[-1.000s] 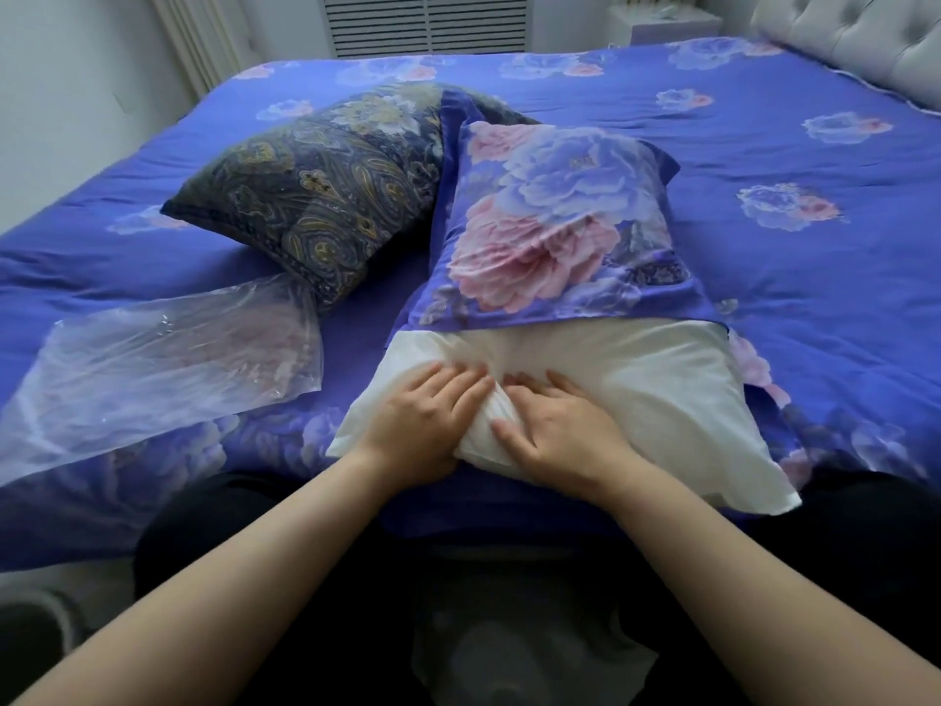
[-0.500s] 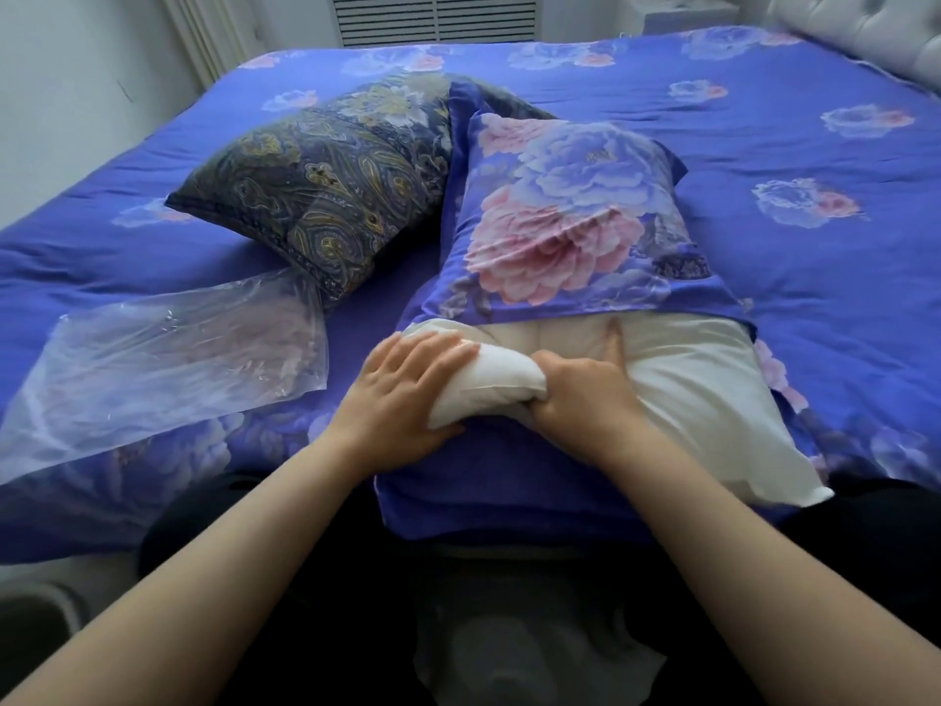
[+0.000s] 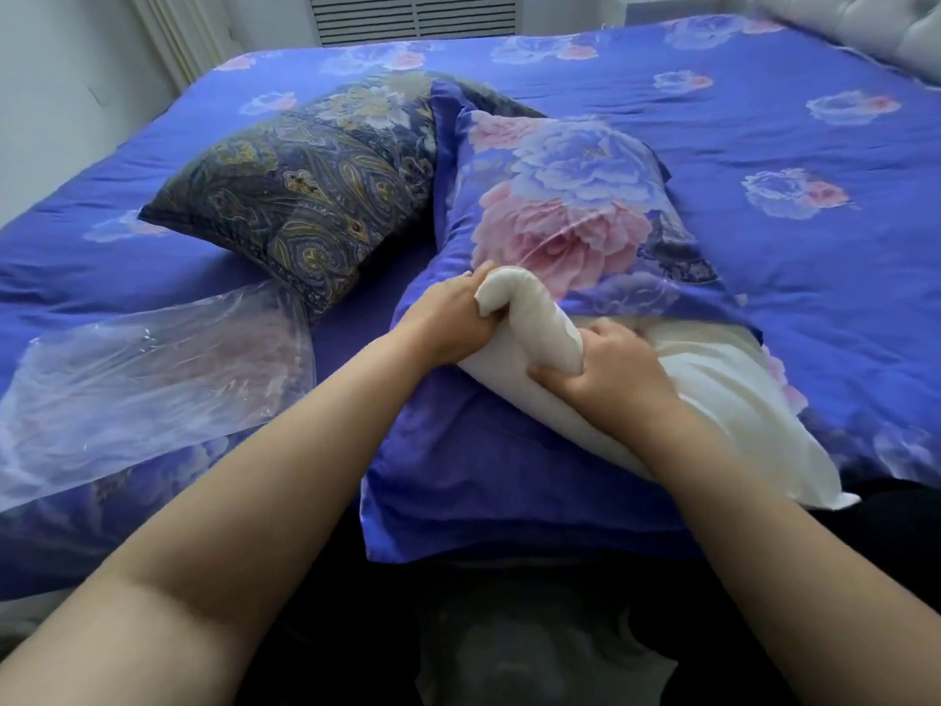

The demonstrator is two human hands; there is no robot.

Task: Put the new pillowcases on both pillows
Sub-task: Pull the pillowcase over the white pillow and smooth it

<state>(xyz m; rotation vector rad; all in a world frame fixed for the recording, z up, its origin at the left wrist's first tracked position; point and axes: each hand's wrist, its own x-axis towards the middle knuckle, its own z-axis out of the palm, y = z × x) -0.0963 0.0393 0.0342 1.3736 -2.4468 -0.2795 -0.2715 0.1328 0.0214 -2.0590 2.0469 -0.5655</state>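
Head view: white pillow [image 3: 713, 400] lies on the bed [image 3: 764, 145] near the front edge, far part already inside the blue floral pillowcase [image 3: 560, 206], near part w/ right corner still sticking out toward the person. Its near-left corner is folded up & rolled into a curled lump.

Left hand [image 3: 448, 323] grips the tip of that rolled corner, fingers curled round it, thumb side up, right at the pillowcase opening. Right hand [image 3: 606, 369] clamps the same roll lower down, thumb on the near side, fingers wrapped over the far side; knuckles just beside the hem of the pillowcase. Both forearms reach in from the bottom of frame.

Lower layer of the pillowcase spreads flat under the pillow, running to the bed edge.

2nd pillow [image 3: 315, 196], in a dark paisley cover w/ gold pattern, lies to the left & further back, its right end touching the floral pillowcase. Clear plastic bag [image 3: 153, 374] lies flat on the bed at left, one corner touching the paisley pillow's near edge. Tufted headboard [image 3: 865, 22] top right; slatted vent [image 3: 417, 12] on the far wall.
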